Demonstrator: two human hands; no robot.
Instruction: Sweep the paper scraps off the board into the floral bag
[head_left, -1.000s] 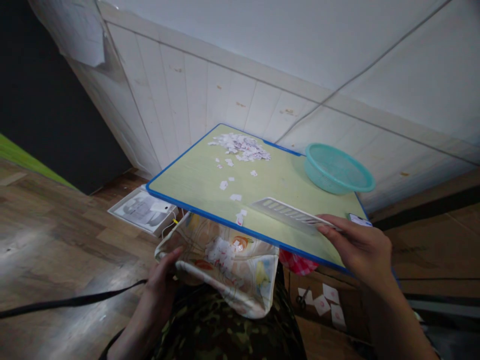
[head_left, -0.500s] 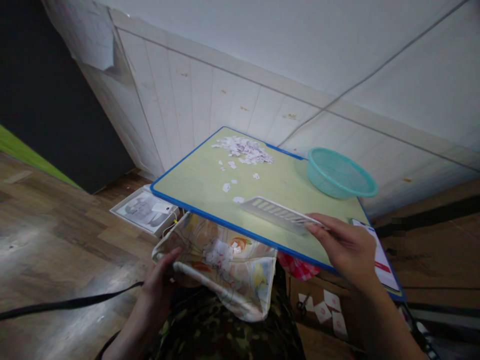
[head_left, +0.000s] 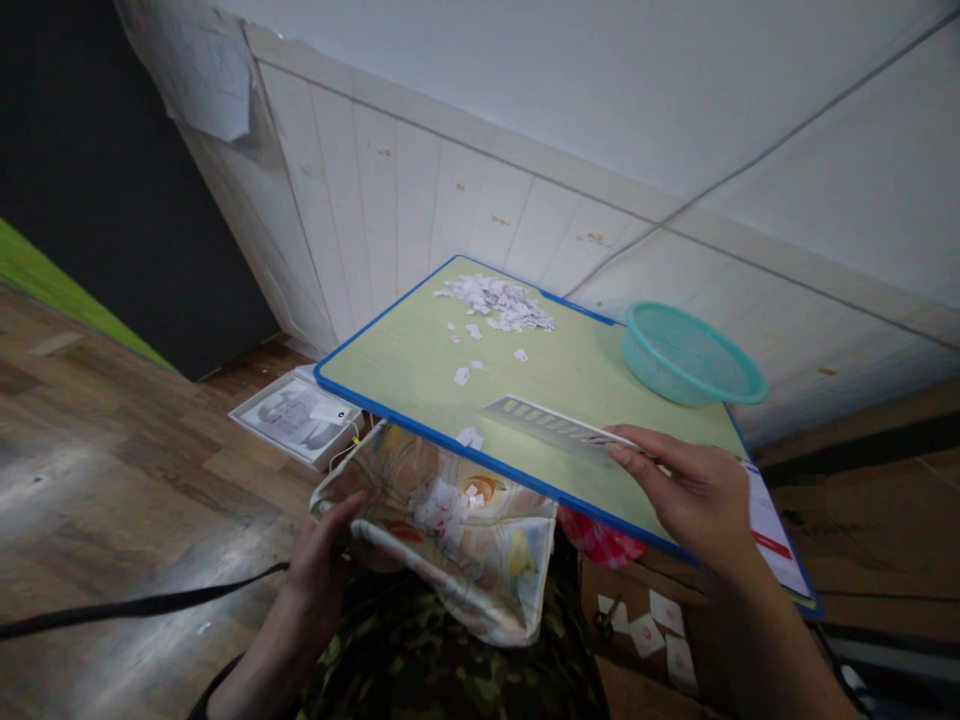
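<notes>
My left hand [head_left: 326, 555] is closed on the near left edge of a fruit-patterned cloth [head_left: 525, 600]. The cloth sags like a pouch below the table's front edge. A small heap of white paper scraps [head_left: 439, 508] lies in it. In my right hand [head_left: 694, 490] is a white slotted plastic strip [head_left: 551, 422], pinched at its right end and tilted low over the table. Left of the strip, some paper pieces [head_left: 470, 437] sit at the table's front edge. Farther back is a bigger pile of cut paper pieces [head_left: 499, 300], with a few loose ones in front.
The yellow-green table [head_left: 390, 360] has a blue rim and stands near a white panelled wall. A turquoise basin [head_left: 690, 355] is at its back right. Below are a white box [head_left: 292, 420], scissors [head_left: 606, 620], paper cards [head_left: 646, 636] and a red checked cloth [head_left: 600, 535].
Paper near the strip's left end has come forward to the table's front edge. My right hand still holds the strip, and my left hand still holds the cloth. The view has shifted slightly.
</notes>
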